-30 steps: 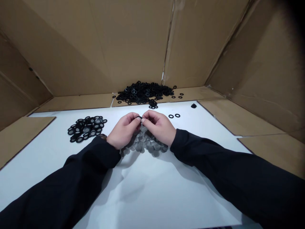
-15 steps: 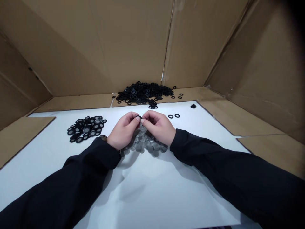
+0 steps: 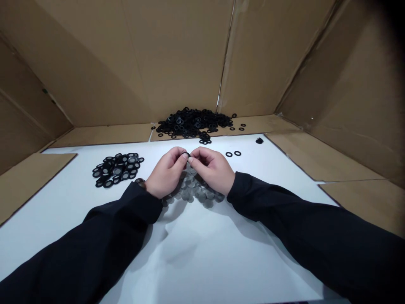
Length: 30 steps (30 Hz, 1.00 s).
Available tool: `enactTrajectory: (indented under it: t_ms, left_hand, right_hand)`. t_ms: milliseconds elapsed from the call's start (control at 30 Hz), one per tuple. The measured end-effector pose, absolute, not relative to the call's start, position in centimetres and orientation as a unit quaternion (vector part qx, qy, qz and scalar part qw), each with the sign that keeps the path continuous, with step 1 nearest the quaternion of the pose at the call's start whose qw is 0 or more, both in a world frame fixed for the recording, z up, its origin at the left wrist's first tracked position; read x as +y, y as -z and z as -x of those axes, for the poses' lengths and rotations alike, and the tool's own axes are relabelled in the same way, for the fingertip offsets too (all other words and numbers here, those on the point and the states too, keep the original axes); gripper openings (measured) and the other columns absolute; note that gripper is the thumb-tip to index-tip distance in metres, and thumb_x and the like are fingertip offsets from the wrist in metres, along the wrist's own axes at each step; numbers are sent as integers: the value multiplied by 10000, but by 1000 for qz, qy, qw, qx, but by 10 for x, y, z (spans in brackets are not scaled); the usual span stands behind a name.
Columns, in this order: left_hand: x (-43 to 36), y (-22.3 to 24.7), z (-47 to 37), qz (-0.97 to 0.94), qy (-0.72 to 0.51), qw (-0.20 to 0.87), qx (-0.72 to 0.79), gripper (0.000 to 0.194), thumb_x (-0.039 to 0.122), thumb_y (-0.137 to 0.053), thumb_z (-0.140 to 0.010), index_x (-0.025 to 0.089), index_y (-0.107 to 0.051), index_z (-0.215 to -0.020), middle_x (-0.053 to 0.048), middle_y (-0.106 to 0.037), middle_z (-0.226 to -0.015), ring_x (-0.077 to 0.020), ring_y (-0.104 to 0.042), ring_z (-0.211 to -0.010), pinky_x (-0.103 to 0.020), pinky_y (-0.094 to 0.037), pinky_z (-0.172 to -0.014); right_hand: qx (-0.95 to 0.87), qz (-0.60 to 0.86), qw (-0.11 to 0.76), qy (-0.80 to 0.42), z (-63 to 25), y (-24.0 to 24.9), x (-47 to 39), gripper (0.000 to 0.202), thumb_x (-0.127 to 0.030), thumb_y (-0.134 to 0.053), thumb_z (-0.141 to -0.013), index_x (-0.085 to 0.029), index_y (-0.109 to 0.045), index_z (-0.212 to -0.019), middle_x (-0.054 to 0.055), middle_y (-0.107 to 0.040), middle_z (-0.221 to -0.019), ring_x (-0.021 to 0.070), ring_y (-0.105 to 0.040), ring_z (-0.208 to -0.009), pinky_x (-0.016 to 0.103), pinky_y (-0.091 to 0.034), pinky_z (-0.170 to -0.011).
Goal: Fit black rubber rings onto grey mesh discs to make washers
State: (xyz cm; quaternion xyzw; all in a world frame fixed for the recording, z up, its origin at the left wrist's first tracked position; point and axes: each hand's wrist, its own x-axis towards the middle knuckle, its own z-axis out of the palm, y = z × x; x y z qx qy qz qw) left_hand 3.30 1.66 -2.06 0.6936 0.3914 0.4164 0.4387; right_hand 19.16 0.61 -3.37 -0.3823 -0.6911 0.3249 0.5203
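Between the fingertips of both hands is a black ring (image 3: 187, 154), mostly covered by the thumbs. My left hand (image 3: 167, 173) pinches its left side, and my right hand (image 3: 212, 169) pinches its right side. Whether a disc sits inside the ring is hidden. Under and in front of the hands lies a heap of small grey translucent discs (image 3: 190, 192) on the white sheet. To the left is a pile of black rings with grey discs in them (image 3: 117, 169). Two loose black rings (image 3: 237, 153) lie right of my right hand.
A large heap of black rings (image 3: 190, 122) rests on a cardboard flap against the back wall (image 3: 177, 55). A small black lump (image 3: 259, 140) lies at the back right. Cardboard walls enclose the white sheet (image 3: 221, 253) at the back and sides.
Both hands stay together on the black ring, with hardly any movement of the fingers. The whole view has shifted slightly, so everything appears a little farther right.
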Motion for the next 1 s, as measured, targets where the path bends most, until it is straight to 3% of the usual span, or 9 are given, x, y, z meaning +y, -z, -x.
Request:
enactTrajectory:
  t_ms: [367,800,1000]
  left_hand:
    - [15,14,-36,-650,-426,491,394,183,345,-571,-861,164,-548,-844,36,-474,-698,-109,-413,-634,-238,-351,-590]
    - [13,8,-35,-651,-418,462,433,142,299,-589,-818,169,-552,-772,46,-485,-646,-101,-392,-582,-242,-332,-568]
    - [13,8,-34,-664,-420,443,431,129,286,-580,-825,167,-557,-781,33,-500,-681,-110,-426,-623,-242,-352,-594]
  right_hand:
    - [-682,387,507,-359,-190,35,7,127,-292,-587,-840,-173,-599,-796,-18,-572,-703,115,-512,-641,246,-421,-604]
    - [-662,402,526,-352,-192,36,7,173,-332,-569,-878,-164,-611,-876,9,-607,-754,125,-530,-669,260,-436,-625]
    - [-673,396,509,-362,-190,34,6,147,-320,-582,-856,-176,-575,-828,-21,-533,-695,113,-480,-631,249,-402,-587]
